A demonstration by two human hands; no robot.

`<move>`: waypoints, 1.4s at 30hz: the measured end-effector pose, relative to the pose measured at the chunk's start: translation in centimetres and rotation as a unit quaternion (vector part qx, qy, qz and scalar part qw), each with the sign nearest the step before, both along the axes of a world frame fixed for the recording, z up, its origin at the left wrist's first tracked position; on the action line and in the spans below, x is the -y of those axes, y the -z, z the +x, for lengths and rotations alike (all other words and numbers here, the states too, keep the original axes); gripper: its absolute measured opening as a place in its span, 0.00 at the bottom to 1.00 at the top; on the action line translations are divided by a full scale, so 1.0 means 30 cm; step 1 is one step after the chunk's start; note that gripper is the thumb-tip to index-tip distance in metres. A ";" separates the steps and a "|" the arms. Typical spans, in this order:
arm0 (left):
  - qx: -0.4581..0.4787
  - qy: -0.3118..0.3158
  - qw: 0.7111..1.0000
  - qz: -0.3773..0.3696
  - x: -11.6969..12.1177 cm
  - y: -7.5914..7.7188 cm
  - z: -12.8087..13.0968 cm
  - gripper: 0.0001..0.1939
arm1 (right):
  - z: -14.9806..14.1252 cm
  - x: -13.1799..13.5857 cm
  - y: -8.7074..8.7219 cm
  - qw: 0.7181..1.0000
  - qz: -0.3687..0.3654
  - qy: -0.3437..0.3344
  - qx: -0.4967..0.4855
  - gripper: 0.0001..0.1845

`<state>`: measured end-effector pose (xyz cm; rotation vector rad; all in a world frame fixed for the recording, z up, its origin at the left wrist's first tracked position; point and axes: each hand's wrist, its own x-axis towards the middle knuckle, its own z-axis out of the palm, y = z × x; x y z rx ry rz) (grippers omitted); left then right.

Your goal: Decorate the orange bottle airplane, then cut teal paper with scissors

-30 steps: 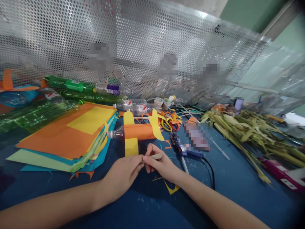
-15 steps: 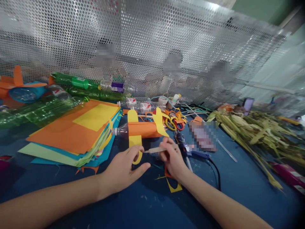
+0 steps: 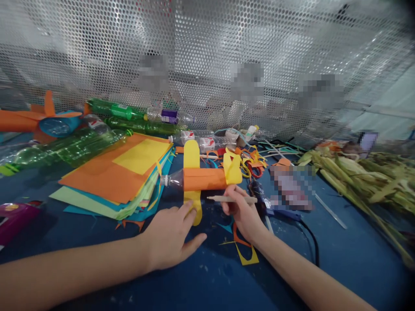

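Observation:
A toy plane (image 3: 202, 178) made from a clear bottle wrapped in orange paper, with yellow paper wings and tail, lies on the blue table (image 3: 227, 280). My left hand (image 3: 171, 235) rests on the table with fingers spread, its fingertips touching the near yellow wing (image 3: 193, 208). My right hand (image 3: 243, 211) is closed around a thin pale stick (image 3: 231, 199), held level just in front of the plane's body, tip pointing left.
A stack of orange, yellow, green and blue paper sheets (image 3: 119, 177) lies left. Green and clear plastic bottles (image 3: 106, 129) line the back by a perforated metal screen (image 3: 207, 65). A blue glue gun with black cable (image 3: 285, 212), paper scraps (image 3: 246, 255) and dry green leaves (image 3: 359, 172) sit right.
My hands have parted from holding the stick together. The left hand has gone forward onto the yellow wing; the right has carried the stick up beside the plane's body. The view has shifted left.

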<state>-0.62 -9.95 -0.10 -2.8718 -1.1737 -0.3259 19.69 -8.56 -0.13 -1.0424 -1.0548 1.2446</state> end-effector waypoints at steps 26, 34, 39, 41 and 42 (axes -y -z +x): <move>-0.009 0.042 0.999 -0.013 0.034 0.029 -0.085 0.25 | -0.059 0.012 0.051 0.960 0.046 -0.043 0.273 0.10; 0.006 0.047 0.999 0.007 0.035 0.044 -0.087 0.24 | -0.056 0.012 0.043 0.953 0.052 -0.026 0.298 0.11; 0.011 0.048 0.999 -0.006 0.031 0.037 -0.088 0.22 | -0.058 0.010 0.034 0.953 0.051 -0.026 0.296 0.11; 0.003 0.050 0.998 -0.024 0.030 0.028 -0.086 0.22 | -0.059 0.009 0.034 0.956 0.045 -0.029 0.289 0.12; 0.000 0.051 0.998 -0.029 0.029 0.024 -0.086 0.22 | -0.060 0.008 0.036 0.956 0.045 -0.031 0.287 0.12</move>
